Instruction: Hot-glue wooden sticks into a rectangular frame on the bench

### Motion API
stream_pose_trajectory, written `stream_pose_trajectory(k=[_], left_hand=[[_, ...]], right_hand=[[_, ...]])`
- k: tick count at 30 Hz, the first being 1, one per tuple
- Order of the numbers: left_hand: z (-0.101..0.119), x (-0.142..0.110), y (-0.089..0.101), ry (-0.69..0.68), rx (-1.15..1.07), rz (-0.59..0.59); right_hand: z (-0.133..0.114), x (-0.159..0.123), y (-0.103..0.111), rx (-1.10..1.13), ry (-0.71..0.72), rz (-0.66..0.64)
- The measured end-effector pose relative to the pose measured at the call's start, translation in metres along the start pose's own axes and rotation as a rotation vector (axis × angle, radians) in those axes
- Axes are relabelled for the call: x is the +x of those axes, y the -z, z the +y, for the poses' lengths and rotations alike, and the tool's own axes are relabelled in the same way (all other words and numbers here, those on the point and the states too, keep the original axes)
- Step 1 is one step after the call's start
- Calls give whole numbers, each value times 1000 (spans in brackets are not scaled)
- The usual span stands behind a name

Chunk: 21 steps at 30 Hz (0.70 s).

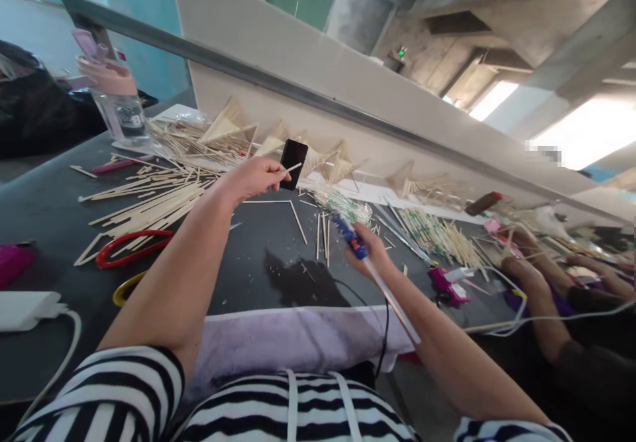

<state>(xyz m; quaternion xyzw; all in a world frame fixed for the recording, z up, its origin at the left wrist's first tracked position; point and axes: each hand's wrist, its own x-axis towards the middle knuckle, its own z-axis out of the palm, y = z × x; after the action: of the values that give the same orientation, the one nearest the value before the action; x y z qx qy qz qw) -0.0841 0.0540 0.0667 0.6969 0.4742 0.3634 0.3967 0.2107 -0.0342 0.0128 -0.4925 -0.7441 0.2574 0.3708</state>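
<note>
My left hand (pixel 253 178) is raised over the dark table (pixel 258 263) and pinches a short thin wooden stick (pixel 292 169) between its fingertips. Just behind it a black phone (pixel 293 164) stands propped against the wall. My right hand (pixel 370 251) grips a blue glue gun (pixel 350 238), nozzle pointing away toward the left, with a clear glue stick (pixel 392 301) trailing back along my forearm and a black cord hanging off the table edge. Thin sticks laid in an angle (pixel 293 213) lie on the table between the hands.
Piles of wooden sticks (pixel 149 203), fan-shaped stick pieces (pixel 228 127) along the wall, red scissors (pixel 132 246), a pink-lidded bottle (pixel 116 107) and a white charger (pixel 27 309) sit left. Another person's hands (pixel 527 270) and a pink glue gun (pixel 450 284) are at right.
</note>
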Motion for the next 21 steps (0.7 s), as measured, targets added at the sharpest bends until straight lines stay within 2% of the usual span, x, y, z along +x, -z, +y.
stream_pose_trajectory(k=[2, 3, 8, 11, 13, 17, 21], left_hand=[[3, 0, -6, -19, -10, -46], [4, 1, -10, -26, -12, -67], [14, 0, -27, -35, 3, -170], [25, -7, -30, -63, 12, -178], [33, -14, -30, -88, -17, -184], [49, -27, -37, -159, -97, -273], [64, -43, -68, -248, -102, -482]], right_hand=[[9, -8, 2, 249, -209, 129], [11, -13, 2, 325, -267, 153], [9, -31, 0, 506, -319, 179], [7, -35, -2, 561, -322, 216], [7, -33, -5, 481, -311, 262], [7, -21, -14, 86, -309, 385], [9, -7, -14, -84, -240, 460]])
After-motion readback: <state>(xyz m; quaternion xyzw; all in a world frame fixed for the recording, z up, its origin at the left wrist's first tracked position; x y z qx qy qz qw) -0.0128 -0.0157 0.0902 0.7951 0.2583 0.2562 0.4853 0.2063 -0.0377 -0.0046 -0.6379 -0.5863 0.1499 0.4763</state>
